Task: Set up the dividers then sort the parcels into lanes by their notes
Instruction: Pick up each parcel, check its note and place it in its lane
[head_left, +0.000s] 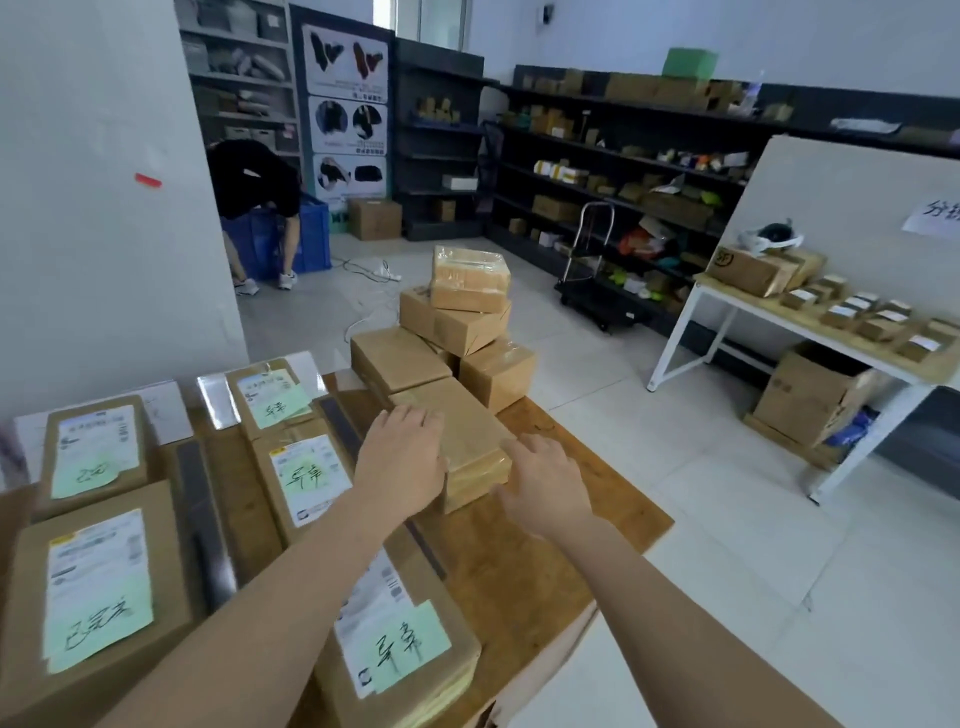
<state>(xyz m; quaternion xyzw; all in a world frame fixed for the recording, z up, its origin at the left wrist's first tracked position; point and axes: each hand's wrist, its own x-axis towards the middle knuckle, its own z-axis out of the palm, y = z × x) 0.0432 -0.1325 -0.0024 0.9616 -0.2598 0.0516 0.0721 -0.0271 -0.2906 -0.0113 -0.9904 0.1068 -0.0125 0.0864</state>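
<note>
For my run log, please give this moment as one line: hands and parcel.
left hand: flat on parcel top | right hand: touching its right edge | parcel: by the stack, no note visible

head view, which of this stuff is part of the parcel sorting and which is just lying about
Part of the job: plain parcel under the left hand, right hand at its corner; parcels with green notes; dark divider strips; stack of parcels.
Just lying about: trolley; blue crate; power strip on the floor; white table of small boxes.
</note>
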